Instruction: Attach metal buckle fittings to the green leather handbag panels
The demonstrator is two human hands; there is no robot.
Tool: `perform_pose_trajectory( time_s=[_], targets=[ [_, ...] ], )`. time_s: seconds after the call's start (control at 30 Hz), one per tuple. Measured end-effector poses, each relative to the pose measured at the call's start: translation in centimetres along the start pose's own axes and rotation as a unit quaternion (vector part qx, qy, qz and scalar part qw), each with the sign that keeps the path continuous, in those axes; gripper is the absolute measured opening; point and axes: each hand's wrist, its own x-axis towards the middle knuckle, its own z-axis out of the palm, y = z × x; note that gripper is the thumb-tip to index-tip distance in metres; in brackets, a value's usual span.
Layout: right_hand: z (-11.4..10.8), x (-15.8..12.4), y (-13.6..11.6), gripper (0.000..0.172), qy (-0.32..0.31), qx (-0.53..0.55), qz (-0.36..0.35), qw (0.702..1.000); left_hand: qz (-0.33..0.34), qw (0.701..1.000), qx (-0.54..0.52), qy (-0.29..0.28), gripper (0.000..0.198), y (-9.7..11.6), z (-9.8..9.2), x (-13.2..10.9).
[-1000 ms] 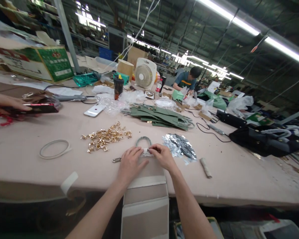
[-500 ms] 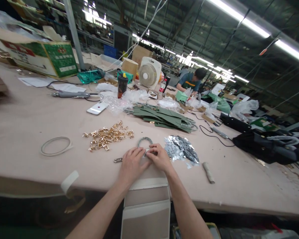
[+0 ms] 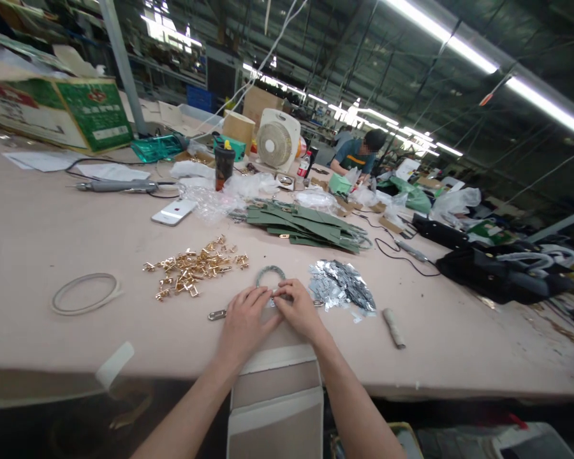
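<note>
My left hand (image 3: 245, 319) lies over the far end of a long beige panel (image 3: 273, 379), its fingers together and closed on that end. Beside it, my right hand (image 3: 297, 310) is closed in a pinch at the same spot. What sits between its fingertips is too small and covered to make out. Just beyond the fingertips stands a grey-green ring-shaped loop (image 3: 270, 273). A metal clasp piece (image 3: 217, 315) sticks out left of my left hand. Gold metal fittings (image 3: 196, 268) lie to the left, thin silver metal plates (image 3: 342, 284) to the right.
A pale coil (image 3: 86, 293) lies at the left, a short grey roll (image 3: 393, 328) at the right. Green strips (image 3: 306, 224) are piled behind, near a phone (image 3: 173, 212), a dark cup (image 3: 224, 167) and a fan (image 3: 277, 140). A co-worker (image 3: 356, 154) bends over the far side.
The view has shifted, so the table's things sit slightly further left. Both hands stay together at the panel's end, with only small finger movement.
</note>
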Motion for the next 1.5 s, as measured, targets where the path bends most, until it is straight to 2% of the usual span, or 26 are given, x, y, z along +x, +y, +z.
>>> perform_pose_trajectory(
  time_s=[0.17,0.23,0.3,0.43,0.5,0.57,0.67,0.83,1.07,1.27,1.37,1.5],
  targets=[
    [0.4,-2.0,-0.6,0.024,0.079,0.007,-0.041,0.996,0.034,0.999,0.018,0.018,0.045,-0.9,0.9,0.3],
    [-0.3,-2.5,-0.3,0.029,0.116,0.026,-0.049,0.992,0.053,0.998,0.018,0.023,0.048,-1.4,1.5,0.6],
    [-1.8,-3.0,0.5,0.027,0.175,0.036,-0.042,0.983,0.067,0.997,0.017,0.024,0.053,-1.8,1.9,0.9],
    [-6.2,-4.5,3.9,0.028,0.301,0.032,0.063,0.951,0.068,0.997,0.022,0.020,0.056,-1.9,2.0,0.9],
    [-8.1,-5.1,6.1,0.033,0.330,0.028,0.123,0.935,0.060,0.998,0.023,0.021,0.054,-1.8,2.0,0.9],
    [-9.2,-5.5,7.9,0.035,0.327,0.030,0.155,0.932,0.055,0.998,0.022,0.022,0.053,-1.7,2.0,0.8],
    [-9.5,-5.6,9.4,0.034,0.286,0.019,0.146,0.947,0.049,0.998,0.021,0.020,0.052,-1.6,1.8,0.8],
    [-9.1,-5.1,10.1,0.033,0.225,-0.084,0.106,0.965,0.045,0.999,0.015,0.013,0.052,-1.5,1.6,0.8],
    [-10.1,-4.8,10.7,0.029,0.170,-0.113,0.095,0.974,0.024,0.999,-0.013,0.020,0.058,-1.2,1.5,0.7],
    [-9.8,-5.2,10.6,0.027,0.183,-0.077,0.092,0.976,-0.039,0.996,-0.062,0.048,0.060,-0.7,-0.4,-0.5],
    [-9.6,-5.3,11.1,0.033,0.208,-0.060,0.109,0.970,-0.056,0.995,-0.074,0.043,0.058,-1.7,-2.1,-1.3],
    [-9.6,-5.7,11.4,0.040,0.239,0.021,0.151,0.959,-0.058,0.992,-0.110,0.006,0.040,-3.5,-4.2,-1.6]
  ],
)
